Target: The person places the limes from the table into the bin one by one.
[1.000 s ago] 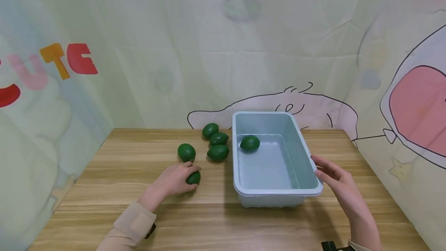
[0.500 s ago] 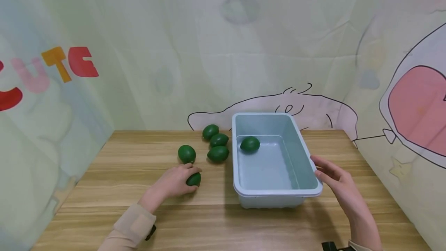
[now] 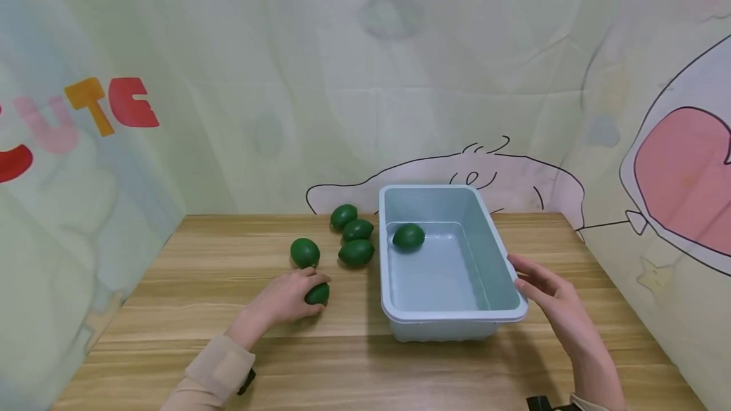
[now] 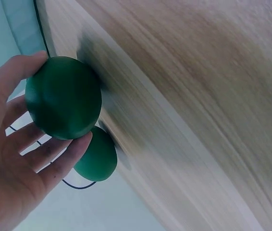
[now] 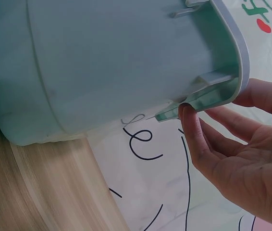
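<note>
Left sleeve [image 3: 211, 370] cut off at bottom edge of head view; dark strap [image 3: 247, 382] behind the cuff only partly visible. Dark device [image 3: 539, 403] below the right hand [image 3: 551, 297] also cropped.

Left hand [image 3: 280, 295]: grasping the held fruit [image 3: 317, 293], green, lime-like, thumb and fingers around it. Hand covers much of it from above. Left wrist view shows most of it, fingertips partly behind; can't confirm whether it's touching the table [image 3: 320, 366].

Right hand: gripping the right side of the bin [image 3: 454, 316] at the rim, digits either side of the lip. Some fingertips hidden by the rim in both views. Bin sits between the hands; outer right wall mostly out of sight from above.

Just beyond left fingers: single fruit [image 3: 305, 252], contact with them unclear. Further out, toward the bin: three fruits [image 3: 356, 253] in a row, overlapping, so can't tell if they touch.

Bin's far-left part, ahead of both hands: one fruit inside [image 3: 408, 237].

Behind everything: printed backdrop [image 3: 240, 100], lettering cropped at left.
</note>
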### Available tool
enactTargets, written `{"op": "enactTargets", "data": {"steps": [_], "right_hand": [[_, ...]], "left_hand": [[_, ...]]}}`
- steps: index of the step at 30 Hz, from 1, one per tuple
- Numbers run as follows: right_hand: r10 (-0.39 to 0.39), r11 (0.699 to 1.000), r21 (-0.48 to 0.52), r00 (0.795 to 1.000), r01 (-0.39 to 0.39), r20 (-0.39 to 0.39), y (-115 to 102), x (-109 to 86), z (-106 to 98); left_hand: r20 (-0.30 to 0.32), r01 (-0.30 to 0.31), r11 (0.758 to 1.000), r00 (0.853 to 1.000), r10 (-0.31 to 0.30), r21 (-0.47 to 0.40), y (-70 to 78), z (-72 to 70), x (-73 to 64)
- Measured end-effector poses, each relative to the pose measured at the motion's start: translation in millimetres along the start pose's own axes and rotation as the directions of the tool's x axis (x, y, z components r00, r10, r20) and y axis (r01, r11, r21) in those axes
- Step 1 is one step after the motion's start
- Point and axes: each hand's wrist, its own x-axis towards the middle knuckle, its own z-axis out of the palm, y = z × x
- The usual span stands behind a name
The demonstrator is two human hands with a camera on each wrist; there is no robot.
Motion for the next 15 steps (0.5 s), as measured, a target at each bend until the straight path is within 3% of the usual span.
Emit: {"op": "enactTargets", "data": {"steps": [15], "right_hand": [[0.012,1.000,-0.005,1.000,-0.012,-0.003,0.0,0.2,0.6]], "left_hand": [[0.018,0.022,0.999,1.000,-0.021,-0.027,5.9,-4.4,3.5]]}}
